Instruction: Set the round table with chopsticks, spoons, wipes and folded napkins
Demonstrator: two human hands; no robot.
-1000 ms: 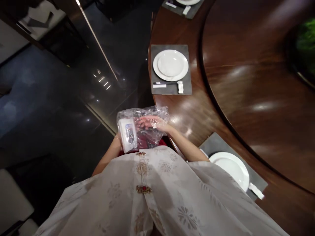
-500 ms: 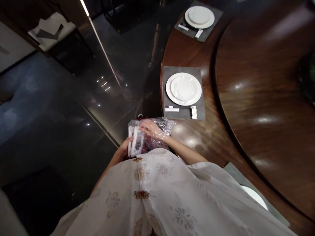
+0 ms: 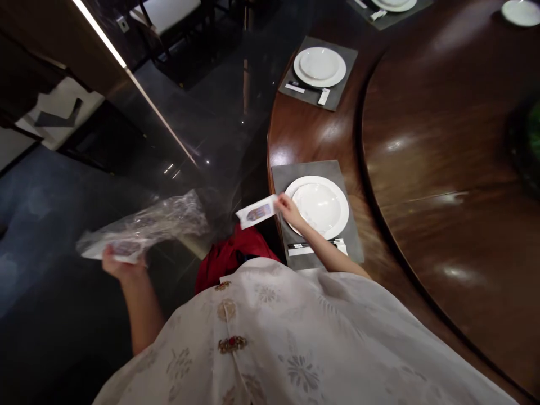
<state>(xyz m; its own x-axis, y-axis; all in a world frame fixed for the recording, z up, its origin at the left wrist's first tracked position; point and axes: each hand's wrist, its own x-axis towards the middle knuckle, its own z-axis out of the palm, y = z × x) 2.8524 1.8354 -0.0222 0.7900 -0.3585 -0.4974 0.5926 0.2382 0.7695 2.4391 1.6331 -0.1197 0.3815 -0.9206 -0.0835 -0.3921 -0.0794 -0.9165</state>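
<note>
My right hand [image 3: 290,211] pinches one end of a flat white packet [image 3: 256,212], perhaps a wet-wipe sachet, with a dark printed picture on it. The packet hangs just past the table's edge, left of a stack of two white plates [image 3: 320,205]; the hand is over the plates' left rim. Out to the left, above the floor, my left hand [image 3: 124,269] grips a crumpled clear plastic bag [image 3: 169,216]. Another white printed packet [image 3: 126,247] shows through the bag near my fingers; how many are inside I cannot tell.
The plates stand on a grey placemat [image 3: 276,174], with black chopsticks [image 3: 300,245] on a white rest. Farther along the round wooden table [image 3: 287,129] is another setting [image 3: 319,63]. A raised turntable [image 3: 422,140] fills the middle. Chairs [image 3: 67,107] stand at the left.
My hands have moved apart. The right hand has taken a packet out of the bag and carried it toward the plates; the left has swung left with the bag. The view has shifted along the table.
</note>
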